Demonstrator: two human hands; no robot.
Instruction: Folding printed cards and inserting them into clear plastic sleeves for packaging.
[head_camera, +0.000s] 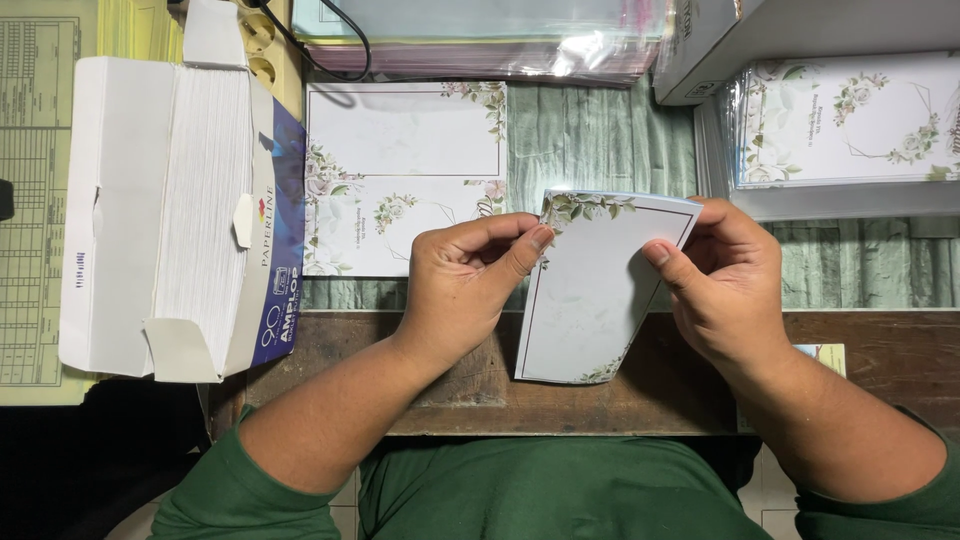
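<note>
Both my hands hold one white card with a thin dark border and green leaf corners (590, 290), tilted above the table's front edge. My left hand (470, 275) pinches its upper left corner between thumb and fingers. My right hand (725, 285) grips the upper right edge, thumb on the card's face. A stack of flat floral printed sheets (400, 175) lies on the table just behind my left hand.
An open blue and white box packed with white envelopes (185, 215) stands at the left. A wrapped stack of floral cards (850, 120) lies at the right, clear plastic packets (480, 40) at the back. The wooden table edge (470, 390) runs in front.
</note>
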